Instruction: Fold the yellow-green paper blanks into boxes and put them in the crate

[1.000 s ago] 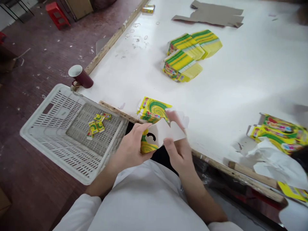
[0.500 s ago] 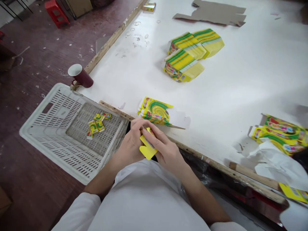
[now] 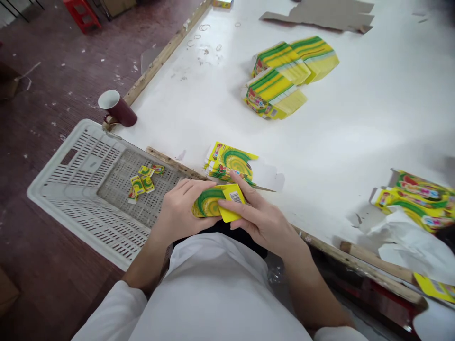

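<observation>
A small yellow-and-green carton [image 3: 208, 202] is held between my hands at the table's front edge. My left hand [image 3: 183, 208] is closed around its left end, thumb along the near side. At the other end my right hand [image 3: 265, 220] has its fingers on a yellow flap with a barcode [image 3: 234, 196], one finger lying across it. Just beyond my hands lies a small stack of flat yellow cartons [image 3: 232, 158] on the white table. Whether anything is inside the held carton cannot be seen.
On my left stands a white plastic crate [image 3: 88, 163] with several small cartons [image 3: 142, 182] inside. A maroon mug [image 3: 121, 111] stands at the table corner. Bundled cartons [image 3: 273, 90] lie farther back, and more cartons [image 3: 423, 194] with crumpled white paper [image 3: 415, 237] at right.
The carton has turned from steeply angled to nearly level, showing its green swirl and barcode flap. My hands have moved apart, the right one shifting right.
</observation>
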Tool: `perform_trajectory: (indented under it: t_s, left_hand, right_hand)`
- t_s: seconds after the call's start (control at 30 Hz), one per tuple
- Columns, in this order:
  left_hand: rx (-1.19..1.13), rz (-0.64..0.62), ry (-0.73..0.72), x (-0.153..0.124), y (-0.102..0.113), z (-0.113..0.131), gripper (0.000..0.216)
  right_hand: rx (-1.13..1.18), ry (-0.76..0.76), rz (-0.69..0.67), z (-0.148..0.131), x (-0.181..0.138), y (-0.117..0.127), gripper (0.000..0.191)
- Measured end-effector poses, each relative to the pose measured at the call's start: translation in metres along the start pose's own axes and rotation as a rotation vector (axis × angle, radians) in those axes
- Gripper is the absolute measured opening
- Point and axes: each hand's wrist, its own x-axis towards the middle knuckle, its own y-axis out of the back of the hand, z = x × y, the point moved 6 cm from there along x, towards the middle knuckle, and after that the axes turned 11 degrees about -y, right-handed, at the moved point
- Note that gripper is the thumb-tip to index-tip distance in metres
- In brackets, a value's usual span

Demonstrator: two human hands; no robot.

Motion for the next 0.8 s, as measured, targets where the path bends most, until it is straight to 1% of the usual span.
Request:
perform_trajectory:
  t_s: [0.03,0.1,0.17,0.2,0.27,0.3,0.33,0.37,0.43,0.47,0.5,0.53,0.57,0.6,0.63,0.7,0.73,0.77,0.8]
  left_hand:
    - [0.0,0.0,-0.008,0.001,-0.001,0.002,0.051]
    - [0.01,0.021,-0.008,0.004,-0.002,0.006,0.051]
    - [-0.007,0.04,0.035,0.004,-0.001,0.007,0.052]
    - [-0.032,0.045,0.063,0.002,0.001,0.006,0.053]
    - [-0.058,0.042,0.129,-0.006,0.009,-0.002,0.056]
    - [-0.032,0.052,0.167,-0.014,0.018,-0.01,0.057]
    - [0.024,0.076,0.204,-0.023,0.03,-0.021,0.059]
    - [0.105,0.118,0.249,-0.033,0.045,-0.033,0.062]
    - [0.261,0.261,0.318,-0.054,0.076,-0.056,0.071]
    - [0.321,0.356,0.362,-0.065,0.089,-0.067,0.077]
    - [0.356,0.432,0.399,-0.073,0.098,-0.075,0.081]
    - [0.354,0.481,0.44,-0.079,0.101,-0.08,0.082]
    - [0.312,0.489,0.478,-0.081,0.098,-0.084,0.078]
    - [0.227,0.449,0.513,-0.079,0.088,-0.085,0.071]
    - [0.107,0.376,0.543,-0.075,0.072,-0.083,0.062]
    - [-0.188,0.212,0.581,-0.062,0.031,-0.073,0.047]
    - [-0.342,0.157,0.59,-0.055,0.01,-0.065,0.045]
    - [-0.498,0.134,0.591,-0.047,-0.009,-0.056,0.047]
    - [-0.653,0.155,0.578,-0.039,-0.025,-0.047,0.055]
  right_hand:
    - [0.003,-0.004,0.009,-0.002,0.0,0.001,0.035]
    - [0.013,-0.039,0.069,-0.005,0.001,0.001,0.029]
    - [0.043,-0.088,0.143,-0.006,0.002,-0.003,0.029]
    - [0.068,-0.104,0.16,-0.006,0.003,-0.005,0.034]
    - [0.131,-0.118,0.163,-0.003,0.004,-0.008,0.057]
    - [0.145,-0.128,0.183,0.001,0.005,-0.007,0.069]
    - [0.127,-0.143,0.226,0.007,0.006,-0.004,0.076]
    - [0.071,-0.168,0.291,0.014,0.006,0.001,0.078]
    - [-0.138,-0.261,0.412,0.031,0.008,0.01,0.068]
    - [-0.249,-0.313,0.433,0.04,0.01,0.012,0.06]
    - [-0.337,-0.36,0.425,0.048,0.012,0.012,0.054]
    - [-0.392,-0.398,0.404,0.055,0.014,0.011,0.049]
    - [-0.421,-0.423,0.385,0.059,0.016,0.01,0.046]
    - [-0.436,-0.436,0.377,0.062,0.018,0.01,0.044]
    - [-0.447,-0.442,0.386,0.062,0.018,0.012,0.042]
    - [-0.468,-0.445,0.436,0.057,0.018,0.019,0.042]
    - [-0.47,-0.436,0.468,0.051,0.016,0.023,0.041]
    - [-0.457,-0.419,0.499,0.044,0.015,0.028,0.041]
    - [-0.423,-0.395,0.516,0.036,0.013,0.031,0.041]
